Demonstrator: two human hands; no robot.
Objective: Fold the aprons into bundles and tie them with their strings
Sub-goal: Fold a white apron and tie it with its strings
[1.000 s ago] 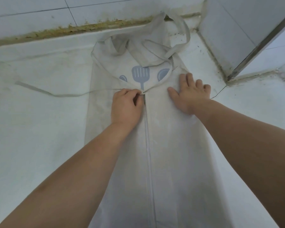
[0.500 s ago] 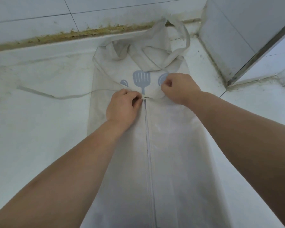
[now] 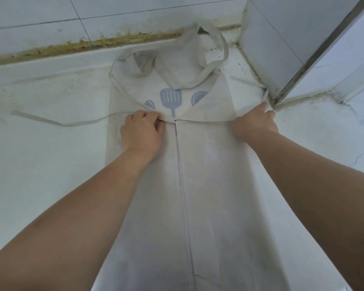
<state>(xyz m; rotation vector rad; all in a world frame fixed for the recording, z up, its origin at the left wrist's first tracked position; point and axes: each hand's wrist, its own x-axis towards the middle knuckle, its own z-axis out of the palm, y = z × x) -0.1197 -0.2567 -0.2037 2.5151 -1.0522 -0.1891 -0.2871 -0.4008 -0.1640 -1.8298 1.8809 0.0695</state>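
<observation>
**Apron on floor, side flaps folded to centre, both hands at flap tops**

Head view. One beige apron [image 3: 208, 164] lies flat on the white floor [image 3: 40, 164], running from the bottom edge of the frame up to the tiled wall [image 3: 114, 17]. Its two side flaps are folded inward and meet along a straight centre line. Above the flaps the bib shows a grey spatula print [image 3: 170, 98] with a part-hidden shape on either side. The neck strap [image 3: 224, 49] lies looped at the top, reaching the dirty joint between floor and wall.

The left hand [image 3: 142, 132] rests on the left flap just beside the centre line, its fingers curled and pinching the flap's upper corner. The right hand [image 3: 253, 122] sits at the apron's right edge, at the outer end of the right flap's top fold. Its fingers face away from the camera, so I cannot tell whether they clamp anything.

One waist string [image 3: 57, 122] trails left across the floor. The other string [image 3: 248, 82] runs towards the metal door frame [image 3: 315, 53].
</observation>
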